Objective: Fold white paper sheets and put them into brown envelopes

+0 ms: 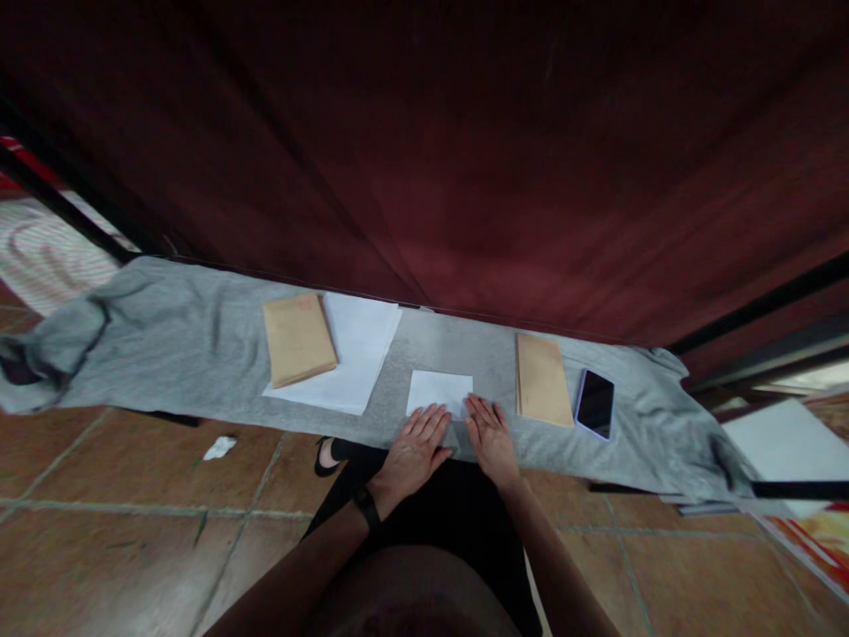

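Note:
A small white sheet of paper, perhaps folded, lies flat on the grey cloth in front of me. My left hand rests flat with its fingertips on the paper's near left part, fingers stretched out. At the near right corner, my right hand lies with its fingers extended, touching the paper's edge. Left of them, a stack of brown envelopes sits partly over large white sheets. A second pile of brown envelopes is just right of my right hand.
A phone in a pale purple case lies beyond the right envelopes. Dark red fabric rises behind the narrow cloth-covered surface. Below is a tiled floor with a scrap of white tissue. White boards or papers stand at far right.

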### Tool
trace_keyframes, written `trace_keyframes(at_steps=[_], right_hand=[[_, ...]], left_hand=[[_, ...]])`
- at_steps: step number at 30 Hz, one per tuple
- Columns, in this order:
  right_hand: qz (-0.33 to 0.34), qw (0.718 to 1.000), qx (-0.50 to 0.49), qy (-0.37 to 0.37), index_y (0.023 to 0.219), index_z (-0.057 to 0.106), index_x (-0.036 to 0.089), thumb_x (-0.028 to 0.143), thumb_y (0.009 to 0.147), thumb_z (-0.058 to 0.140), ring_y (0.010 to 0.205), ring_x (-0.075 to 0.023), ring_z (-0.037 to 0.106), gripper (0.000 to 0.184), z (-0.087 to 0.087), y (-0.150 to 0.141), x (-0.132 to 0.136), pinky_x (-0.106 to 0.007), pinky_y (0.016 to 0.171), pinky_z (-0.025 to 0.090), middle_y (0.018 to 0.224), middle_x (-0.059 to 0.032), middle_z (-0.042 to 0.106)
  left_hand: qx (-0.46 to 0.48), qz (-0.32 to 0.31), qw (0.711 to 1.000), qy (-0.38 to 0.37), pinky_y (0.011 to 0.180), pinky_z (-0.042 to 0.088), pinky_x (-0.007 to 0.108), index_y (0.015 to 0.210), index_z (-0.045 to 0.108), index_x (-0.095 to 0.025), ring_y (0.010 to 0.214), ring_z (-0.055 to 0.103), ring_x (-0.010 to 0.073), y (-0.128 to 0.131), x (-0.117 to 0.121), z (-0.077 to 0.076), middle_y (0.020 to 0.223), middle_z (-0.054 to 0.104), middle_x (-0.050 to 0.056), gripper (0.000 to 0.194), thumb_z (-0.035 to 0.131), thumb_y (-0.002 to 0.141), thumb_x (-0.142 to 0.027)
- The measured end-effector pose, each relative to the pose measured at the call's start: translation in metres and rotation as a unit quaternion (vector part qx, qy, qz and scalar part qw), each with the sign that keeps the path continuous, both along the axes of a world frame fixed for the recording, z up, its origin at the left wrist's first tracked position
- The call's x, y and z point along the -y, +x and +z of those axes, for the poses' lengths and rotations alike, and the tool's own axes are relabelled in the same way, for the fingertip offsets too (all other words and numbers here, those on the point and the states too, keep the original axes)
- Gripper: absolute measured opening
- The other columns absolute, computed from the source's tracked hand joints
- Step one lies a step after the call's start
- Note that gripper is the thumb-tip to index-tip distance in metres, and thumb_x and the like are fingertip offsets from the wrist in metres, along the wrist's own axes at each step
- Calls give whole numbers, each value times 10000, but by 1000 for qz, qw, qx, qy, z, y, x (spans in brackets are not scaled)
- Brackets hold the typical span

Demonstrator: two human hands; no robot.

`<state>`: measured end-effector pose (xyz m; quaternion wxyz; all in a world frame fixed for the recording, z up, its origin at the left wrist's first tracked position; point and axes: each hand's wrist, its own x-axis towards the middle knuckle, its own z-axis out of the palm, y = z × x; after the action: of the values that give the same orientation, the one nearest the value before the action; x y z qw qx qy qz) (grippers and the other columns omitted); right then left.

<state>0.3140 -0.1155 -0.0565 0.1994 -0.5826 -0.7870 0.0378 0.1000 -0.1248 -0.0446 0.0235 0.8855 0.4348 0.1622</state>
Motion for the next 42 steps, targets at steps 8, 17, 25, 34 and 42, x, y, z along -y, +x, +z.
trace_keyframes(at_steps=[8, 17, 25, 34, 42], right_hand=[[-22, 1000, -1, 15, 1469, 511, 197, 353, 1078, 278, 1410, -218, 470, 482, -1, 3, -37, -458, 1181, 322, 1466, -83, 570], [21, 1000, -6, 15, 1486, 482, 159, 343, 1070, 305, 1452, -235, 412, 489, 10, -13, -34, -492, 1201, 321, 1513, -108, 512], [200, 979, -4, -47, 1498, 464, 193, 320, 1085, 257, 1456, -144, 396, 478, 14, -39, -27, -394, 1235, 313, 1561, -53, 460], [157, 984, 30, -80, 1541, 393, 188, 349, 1074, 254, 1492, -175, 339, 513, 11, -39, -64, -426, 1256, 248, 1605, -48, 376], [48, 998, 34, -26, 1554, 363, 150, 357, 1070, 271, 1489, -209, 348, 534, 1, -37, -64, -462, 1231, 265, 1580, -109, 405]], left_hand=[[-5, 0, 1000, 1, 1233, 275, 469, 1464, 493, -263, 1476, 370, 245, 2, 1, 2, 1570, 453, 61, 508, 455, 1015, -496], [-1, -1, 1000, 2, 1227, 279, 502, 1451, 500, -234, 1469, 380, 257, 2, 1, 0, 1551, 475, 79, 508, 459, 1014, -488], [2, 6, 1000, 14, 1225, 285, 514, 1354, 575, -173, 1407, 461, 282, 3, 3, -12, 1407, 608, 116, 476, 538, 980, -466], [-19, 15, 999, 27, 1234, 249, 498, 1358, 577, -212, 1425, 440, 259, 4, 2, -6, 1488, 545, 94, 490, 504, 988, -524], [-27, 19, 999, 28, 1229, 252, 503, 1441, 514, -236, 1475, 367, 255, 4, 2, -5, 1551, 477, 81, 552, 443, 1002, -561]])
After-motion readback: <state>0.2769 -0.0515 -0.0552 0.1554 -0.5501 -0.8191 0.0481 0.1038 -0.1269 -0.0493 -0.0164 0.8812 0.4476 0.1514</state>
